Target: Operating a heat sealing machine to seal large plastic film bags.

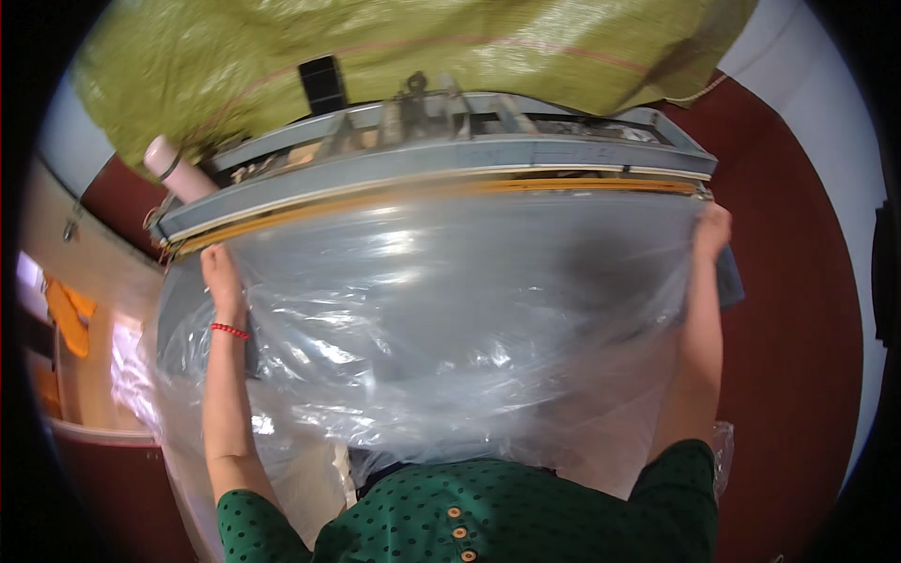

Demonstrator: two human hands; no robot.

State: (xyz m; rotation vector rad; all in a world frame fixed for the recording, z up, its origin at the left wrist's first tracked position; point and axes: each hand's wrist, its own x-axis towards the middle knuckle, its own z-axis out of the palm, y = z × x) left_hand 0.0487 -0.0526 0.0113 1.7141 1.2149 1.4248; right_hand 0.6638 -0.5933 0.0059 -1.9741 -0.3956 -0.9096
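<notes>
A wide sheet of clear plastic film [375,310] stretches between my two hands. My left hand [221,272], with a red bead bracelet on its wrist, is closed on the film's far left corner. At the far right corner my right hand [713,228] is closed on the film too. The film's far edge lies along the orange strip [469,188] at the front of a long grey metal machine frame [526,153]. Its near part hangs in loose, shiny folds towards my body. Beneath the film a grey work surface [178,305] shows at the left.
A pink bottle [183,169] leans at the frame's left end. Small loose items lie inside the frame. Behind it hangs a yellow-green woven sheet [394,47] with a dark rectangular object [322,84] before it. An open doorway [103,328] is at left, a dark red wall [788,310] at right.
</notes>
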